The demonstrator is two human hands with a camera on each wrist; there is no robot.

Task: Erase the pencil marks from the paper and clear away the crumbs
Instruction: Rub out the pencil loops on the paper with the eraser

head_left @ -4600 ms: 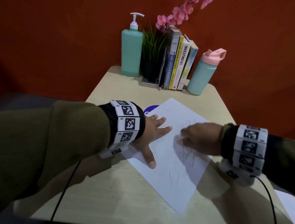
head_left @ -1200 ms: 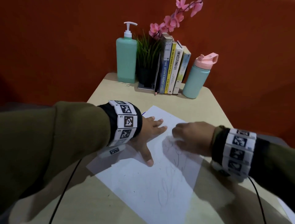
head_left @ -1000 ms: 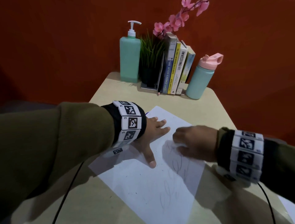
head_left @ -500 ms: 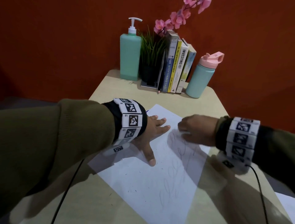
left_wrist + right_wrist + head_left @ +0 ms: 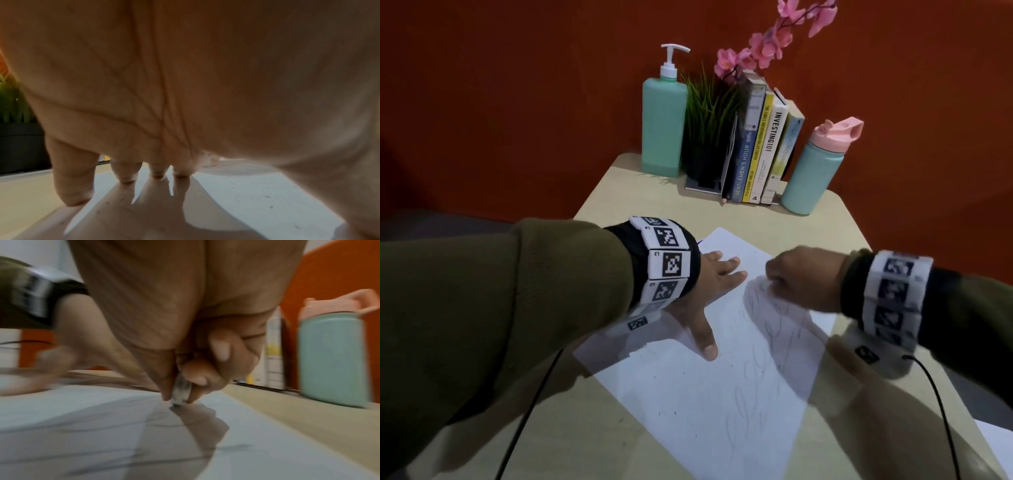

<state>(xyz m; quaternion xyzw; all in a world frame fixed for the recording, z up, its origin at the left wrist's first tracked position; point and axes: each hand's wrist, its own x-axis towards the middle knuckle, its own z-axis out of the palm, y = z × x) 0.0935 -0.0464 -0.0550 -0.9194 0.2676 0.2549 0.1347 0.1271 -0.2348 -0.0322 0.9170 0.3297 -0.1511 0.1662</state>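
A white sheet of paper (image 5: pixel 688 394) lies slanted on the beige table, with faint pencil loops (image 5: pixel 763 373) down its right half and small dark eraser crumbs (image 5: pixel 664 411) scattered on it. My left hand (image 5: pixel 709 291) lies flat on the sheet's upper left, fingers spread, thumb pointing toward me; the left wrist view shows its fingertips (image 5: pixel 125 177) on the paper (image 5: pixel 257 198). My right hand (image 5: pixel 801 277) is curled over the sheet's upper right. It pinches a small grey-white eraser (image 5: pixel 180 391) whose tip touches the paper (image 5: pixel 82 426).
At the table's far edge stand a teal pump bottle (image 5: pixel 663 126), a potted grass plant (image 5: pixel 707 137), a row of books (image 5: pixel 760 150) and a teal bottle with a pink lid (image 5: pixel 815 171). A second white sheet (image 5: pixel 996 445) shows at the lower right. Wrist cables trail toward me.
My right hand with the eraser has rubbed back and forth, ending farther up the sheet than a second ago. The left hand stays pressed on the paper. More crumbs dot the sheet.
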